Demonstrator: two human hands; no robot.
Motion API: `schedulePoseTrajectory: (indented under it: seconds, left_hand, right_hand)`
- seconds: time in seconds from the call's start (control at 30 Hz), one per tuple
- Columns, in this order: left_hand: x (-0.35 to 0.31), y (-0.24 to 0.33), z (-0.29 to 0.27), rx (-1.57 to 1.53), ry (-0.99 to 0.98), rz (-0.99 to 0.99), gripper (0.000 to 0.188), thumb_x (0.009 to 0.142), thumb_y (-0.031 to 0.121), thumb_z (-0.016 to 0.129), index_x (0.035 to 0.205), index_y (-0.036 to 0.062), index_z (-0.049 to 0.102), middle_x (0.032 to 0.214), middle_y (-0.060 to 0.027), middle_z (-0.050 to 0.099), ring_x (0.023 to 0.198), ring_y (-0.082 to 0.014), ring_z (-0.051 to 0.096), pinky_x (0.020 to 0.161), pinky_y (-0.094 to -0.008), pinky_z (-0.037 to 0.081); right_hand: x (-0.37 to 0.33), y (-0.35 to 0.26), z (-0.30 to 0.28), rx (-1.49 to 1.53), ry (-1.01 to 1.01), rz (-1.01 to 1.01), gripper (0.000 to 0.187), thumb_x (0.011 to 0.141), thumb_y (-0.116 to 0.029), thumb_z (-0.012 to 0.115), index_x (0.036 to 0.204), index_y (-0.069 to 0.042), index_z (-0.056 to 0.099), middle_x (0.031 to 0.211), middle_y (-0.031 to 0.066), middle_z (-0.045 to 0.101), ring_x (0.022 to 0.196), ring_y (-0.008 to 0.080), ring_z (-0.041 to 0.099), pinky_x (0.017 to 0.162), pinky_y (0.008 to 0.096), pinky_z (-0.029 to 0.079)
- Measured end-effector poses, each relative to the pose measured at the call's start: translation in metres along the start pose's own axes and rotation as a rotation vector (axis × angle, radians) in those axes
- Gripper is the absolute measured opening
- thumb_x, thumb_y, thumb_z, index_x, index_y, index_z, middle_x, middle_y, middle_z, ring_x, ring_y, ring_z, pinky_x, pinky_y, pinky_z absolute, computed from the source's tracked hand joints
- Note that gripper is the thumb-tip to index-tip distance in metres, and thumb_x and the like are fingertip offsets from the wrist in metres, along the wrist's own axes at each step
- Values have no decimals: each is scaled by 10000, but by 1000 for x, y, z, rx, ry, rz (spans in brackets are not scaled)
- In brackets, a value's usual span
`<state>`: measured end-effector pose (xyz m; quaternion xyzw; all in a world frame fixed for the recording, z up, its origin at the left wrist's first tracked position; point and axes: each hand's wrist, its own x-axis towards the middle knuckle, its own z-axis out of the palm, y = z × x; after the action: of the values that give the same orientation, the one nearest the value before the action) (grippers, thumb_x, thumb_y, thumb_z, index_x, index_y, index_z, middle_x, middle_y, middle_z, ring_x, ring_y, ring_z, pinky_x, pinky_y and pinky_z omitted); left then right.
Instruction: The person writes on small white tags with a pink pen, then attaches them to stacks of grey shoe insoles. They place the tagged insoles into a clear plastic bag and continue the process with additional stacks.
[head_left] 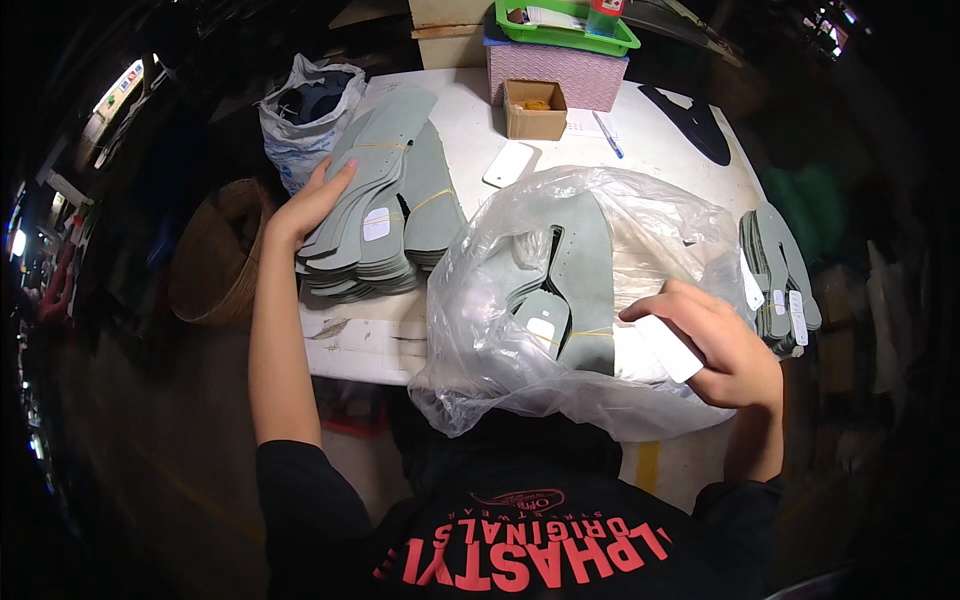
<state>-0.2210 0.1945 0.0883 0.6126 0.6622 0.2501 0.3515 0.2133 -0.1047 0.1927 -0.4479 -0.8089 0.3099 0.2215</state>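
Note:
At the table's left, my left hand (308,207) is closed round the left edge of a stack of grey-green cut-out pieces (370,170). The stack is banded with yellow elastic and carries a small white label. Some of its fingers are hidden by the stack. My right hand (715,345) is bent round a white card (668,348), held over the right side of an open clear plastic bag (470,330). Inside the bag lies another banded bundle of grey-green pieces (585,260), also with a white label.
Another labelled bundle (775,265) lies at the right edge. Behind the bag are a white phone-shaped object (511,163), a pen (608,136), a small cardboard box (535,120), a pink box (600,85) with a green tray (565,37), and a black piece (690,120). A white sack (300,140) stands left.

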Motion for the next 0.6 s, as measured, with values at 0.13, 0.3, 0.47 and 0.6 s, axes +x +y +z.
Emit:
schedulePoseTrajectory:
  seconds: [0.13,0.3,0.47,0.6]
  left_hand:
    - [12,-53,-47,-647,-490,-254,677,1101,560,585,1551,54,596,1531,-169,639,1385,-253,632,1118,-427,543]
    - [-3,-107,-17,-908,-393,-143,666,1106,545,581,1508,16,625,1445,-118,706,1300,-233,670,1096,-393,541]
    - [-14,-92,-9,-1035,-320,-115,716,1107,574,547,1528,-4,593,1455,-136,693,1303,-260,672,1099,-400,537]
    - [-36,-73,0,-1060,-356,-116,720,1098,524,588,1567,-19,530,1489,-145,662,1330,-248,655,1125,-382,519]
  right_hand:
    - [68,2,0,485,126,-93,270,1028,-31,555,1285,20,621,1218,158,699,1156,270,677,1011,386,516]
    - [202,26,10,463,181,139,351,1113,-250,542,1257,60,622,1180,222,741,1151,318,712,1015,430,551]
    - [303,65,44,-2,-73,414,733,1100,-550,548,1310,145,648,1240,298,747,1144,411,709,1016,473,542]
    - [347,101,78,407,-203,661,939,1080,-730,488,1409,144,593,1343,260,688,1229,378,673,1095,501,494]
